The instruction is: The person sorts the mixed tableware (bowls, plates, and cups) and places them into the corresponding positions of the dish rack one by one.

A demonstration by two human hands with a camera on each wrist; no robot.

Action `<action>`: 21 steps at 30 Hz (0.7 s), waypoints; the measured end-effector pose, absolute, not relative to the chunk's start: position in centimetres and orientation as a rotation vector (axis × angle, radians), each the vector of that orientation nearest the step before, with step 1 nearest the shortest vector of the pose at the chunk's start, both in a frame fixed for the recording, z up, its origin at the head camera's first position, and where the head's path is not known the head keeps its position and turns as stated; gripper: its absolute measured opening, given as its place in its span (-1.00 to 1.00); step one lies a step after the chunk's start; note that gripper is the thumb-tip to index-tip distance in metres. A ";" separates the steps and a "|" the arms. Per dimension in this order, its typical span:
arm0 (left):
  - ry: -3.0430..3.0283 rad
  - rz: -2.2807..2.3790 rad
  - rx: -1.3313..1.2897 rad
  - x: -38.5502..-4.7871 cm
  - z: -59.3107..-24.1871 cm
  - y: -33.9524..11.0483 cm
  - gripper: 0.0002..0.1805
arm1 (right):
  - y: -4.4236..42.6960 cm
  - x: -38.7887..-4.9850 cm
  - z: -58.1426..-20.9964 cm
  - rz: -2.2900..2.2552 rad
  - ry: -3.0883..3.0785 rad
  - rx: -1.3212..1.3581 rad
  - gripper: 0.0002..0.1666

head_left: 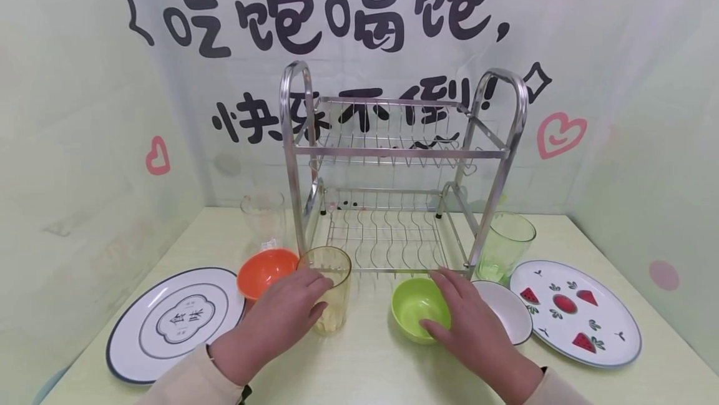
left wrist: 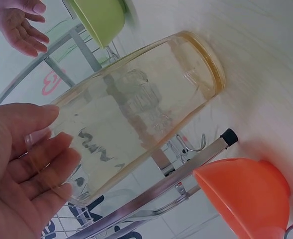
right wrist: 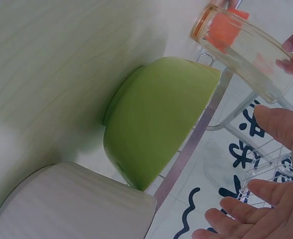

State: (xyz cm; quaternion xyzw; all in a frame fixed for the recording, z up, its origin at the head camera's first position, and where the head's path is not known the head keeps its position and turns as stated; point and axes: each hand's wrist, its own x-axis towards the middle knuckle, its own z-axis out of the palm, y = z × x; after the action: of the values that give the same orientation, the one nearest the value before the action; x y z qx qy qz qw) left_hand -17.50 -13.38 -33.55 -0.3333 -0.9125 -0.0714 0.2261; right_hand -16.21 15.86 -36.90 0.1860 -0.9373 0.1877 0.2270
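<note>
A clear amber glass (head_left: 331,305) stands upright before the rack's left front leg. My left hand (head_left: 281,311) is at its upper part; in the left wrist view the thumb and loosely bent fingers (left wrist: 54,169) overlap the rim end, and contact is hard to tell. A green bowl (head_left: 412,308) sits upright on the table. Over its right side reaches my right hand (head_left: 474,324), thumb and fingers spread. The right wrist view shows a gap between those fingers (right wrist: 236,209) and the green bowl (right wrist: 156,119). Left of the glass is an orange bowl (head_left: 264,271).
A two-tier metal dish rack (head_left: 401,153) stands at the back centre. A blue-rimmed plate (head_left: 126,342) lies left. To the right are a white dish (head_left: 508,311), a strawberry-patterned plate (head_left: 612,336) and a green glass (head_left: 508,246). A clear glass (head_left: 264,218) stands back left.
</note>
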 end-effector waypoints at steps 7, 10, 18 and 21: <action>-2.489 -0.183 -0.934 -17.4 -33.4 -13.3 -0.72 | 15.7 -16.2 -37.0 0.514 -2.549 0.529 -0.13; -2.479 -0.178 -0.936 -17.3 -33.3 -13.3 -0.73 | 15.7 -16.2 -37.0 0.521 -2.547 0.527 -0.13; -2.454 -0.170 -0.913 -17.2 -33.4 -13.6 -0.72 | 15.6 -16.2 -36.9 0.525 -2.554 0.524 -0.13; -2.434 -0.176 -0.901 -17.1 -33.5 -13.7 -0.71 | 15.7 -16.2 -37.0 0.523 -2.553 0.523 -0.13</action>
State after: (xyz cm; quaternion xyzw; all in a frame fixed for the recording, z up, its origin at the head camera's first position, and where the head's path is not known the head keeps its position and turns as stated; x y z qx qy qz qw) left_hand -17.15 -13.71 -33.50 -0.3337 -0.9017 -0.0652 0.2669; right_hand -16.19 15.72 -37.00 0.1912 -0.9325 0.1909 0.2397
